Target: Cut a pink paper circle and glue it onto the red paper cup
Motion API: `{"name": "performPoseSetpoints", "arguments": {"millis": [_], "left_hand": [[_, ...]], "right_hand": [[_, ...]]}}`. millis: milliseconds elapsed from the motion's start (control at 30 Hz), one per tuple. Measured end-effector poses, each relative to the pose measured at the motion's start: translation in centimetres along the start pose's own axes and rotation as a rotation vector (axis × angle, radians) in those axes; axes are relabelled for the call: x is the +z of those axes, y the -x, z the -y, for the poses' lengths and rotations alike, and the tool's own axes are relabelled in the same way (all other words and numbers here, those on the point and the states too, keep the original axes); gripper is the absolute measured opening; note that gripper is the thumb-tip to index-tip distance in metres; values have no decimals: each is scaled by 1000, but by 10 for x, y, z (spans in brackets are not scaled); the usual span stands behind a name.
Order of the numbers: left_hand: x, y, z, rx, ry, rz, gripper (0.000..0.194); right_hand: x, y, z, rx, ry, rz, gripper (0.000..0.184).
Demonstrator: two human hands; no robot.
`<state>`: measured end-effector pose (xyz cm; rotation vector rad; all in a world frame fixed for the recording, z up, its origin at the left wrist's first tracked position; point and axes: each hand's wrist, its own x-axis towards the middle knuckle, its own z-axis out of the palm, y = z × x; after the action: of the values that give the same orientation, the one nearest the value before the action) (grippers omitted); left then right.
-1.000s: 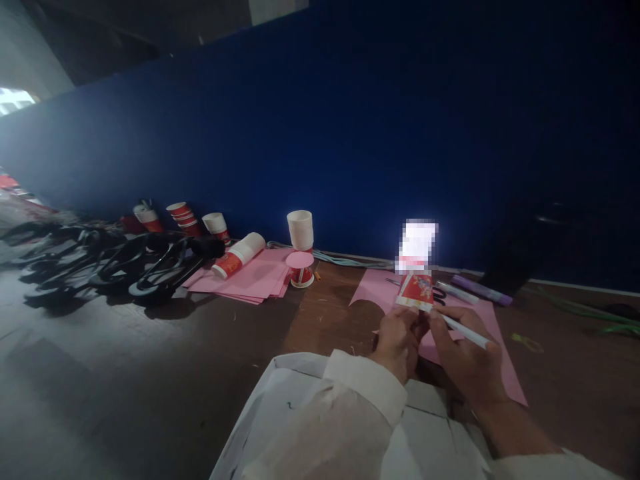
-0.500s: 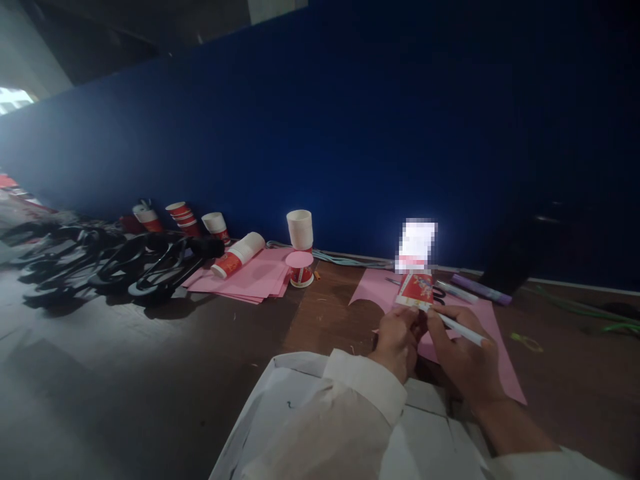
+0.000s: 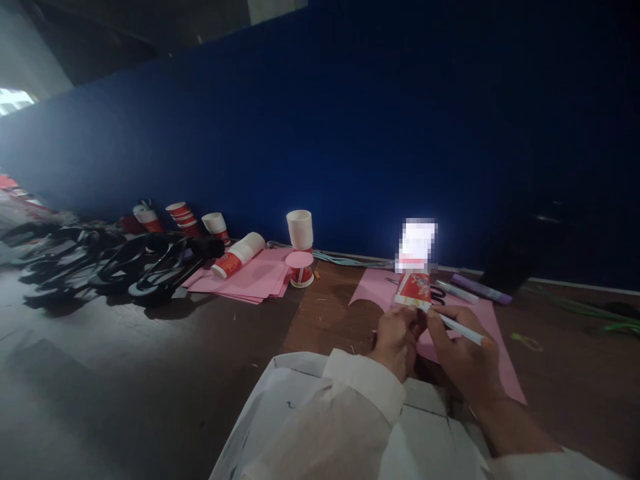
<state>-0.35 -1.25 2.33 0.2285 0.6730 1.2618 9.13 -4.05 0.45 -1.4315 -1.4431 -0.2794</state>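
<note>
brown tabletop (image 3: 323,313) below, left hand (image 3: 397,335) curls closed on a red cup (image 3: 414,288), right hand (image 3: 470,360) pinching a white pen (image 3: 461,328).

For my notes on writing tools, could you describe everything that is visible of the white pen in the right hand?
The white pen is slim and straight, plastic by its look, perhaps orange at its rear. The right hand holds it slanting, rear toward the picture's lower right. Its front end is by the red cup's near edge; whether they touch cannot be told.
</note>
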Motion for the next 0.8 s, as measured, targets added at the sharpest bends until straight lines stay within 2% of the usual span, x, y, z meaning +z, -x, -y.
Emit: {"name": "performPoseSetpoints", "arguments": {"millis": [100,300,800], "left_hand": [[0,0,-1,-11,-7,71,23],[-1,-2,-1,-20,39,68,16],[-4,-4,4,-21,22,101,17]], "right_hand": [[-1,0,0,11,-12,8,23],[0,1,-2,3,-4,8,23],[0,0,1,-10,27,6,23]]}}
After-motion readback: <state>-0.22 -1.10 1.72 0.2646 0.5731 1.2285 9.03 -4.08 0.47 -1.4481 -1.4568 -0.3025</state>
